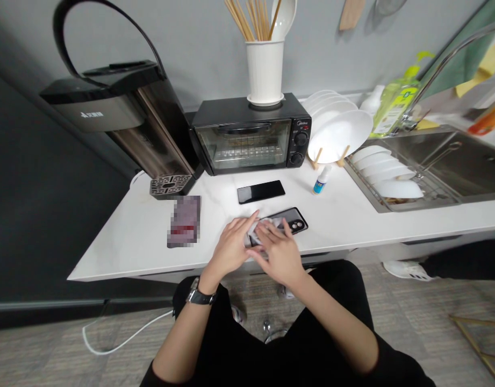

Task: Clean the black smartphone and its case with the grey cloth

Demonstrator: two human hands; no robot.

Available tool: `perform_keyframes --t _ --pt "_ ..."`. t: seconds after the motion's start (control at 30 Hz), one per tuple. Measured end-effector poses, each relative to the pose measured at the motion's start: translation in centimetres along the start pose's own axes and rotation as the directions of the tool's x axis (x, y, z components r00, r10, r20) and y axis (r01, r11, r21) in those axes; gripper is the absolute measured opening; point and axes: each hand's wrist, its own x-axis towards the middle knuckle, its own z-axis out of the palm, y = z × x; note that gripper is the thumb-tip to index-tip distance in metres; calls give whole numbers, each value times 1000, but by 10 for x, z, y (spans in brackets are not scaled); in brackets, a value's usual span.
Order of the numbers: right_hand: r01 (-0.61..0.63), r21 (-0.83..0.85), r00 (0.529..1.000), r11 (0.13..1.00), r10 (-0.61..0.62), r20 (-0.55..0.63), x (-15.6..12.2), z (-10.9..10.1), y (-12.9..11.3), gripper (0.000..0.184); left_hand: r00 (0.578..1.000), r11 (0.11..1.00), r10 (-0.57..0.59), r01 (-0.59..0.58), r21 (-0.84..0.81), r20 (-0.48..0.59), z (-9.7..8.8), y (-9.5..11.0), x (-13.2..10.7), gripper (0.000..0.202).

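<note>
Black smartphone (291,220) on white tabletop (122,258); white tissue (257,231) pressed against it; left hand (230,250), right hand (278,255), both grips closed on tissue.

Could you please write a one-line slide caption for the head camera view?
The left hand and right hand press a white wipe on a black smartphone.

The one head-worn view looks from just above the person's body, forward and down across a white counter (130,252) toward a grey wall (191,37). It sits close, with the left hand (231,250) and right hand (279,255) just above the lower middle of the frame. The sink (444,161) at the right edge looks somewhat stretched, though that is hard to judge.
</note>
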Motion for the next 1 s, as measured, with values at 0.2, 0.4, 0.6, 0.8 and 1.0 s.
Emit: perform_keyframes --t 0.2,0.4,0.6,0.8,1.0 --pt "39 62 997 997 -43 69 -16 -25 17 40 1000 1000 -29 30 -10 2 -2 -1 -1 100" --pt "-127 -166 989 978 112 -93 -19 -43 62 47 999 999 -34 34 17 -20 1 7 1 99" --pt "-21 13 1000 1000 21 -6 2 2 -7 57 1000 999 -3 3 -43 4 -3 -1 -2 90" --pt "24 72 998 997 -28 61 -11 -20 19 42 1000 999 -20 21 -31 8 -4 -4 -3 96" --pt "-129 -181 989 975 114 -90 -19 -39 57 51 999 999 -31 31 10 -10 2 4 1 96"
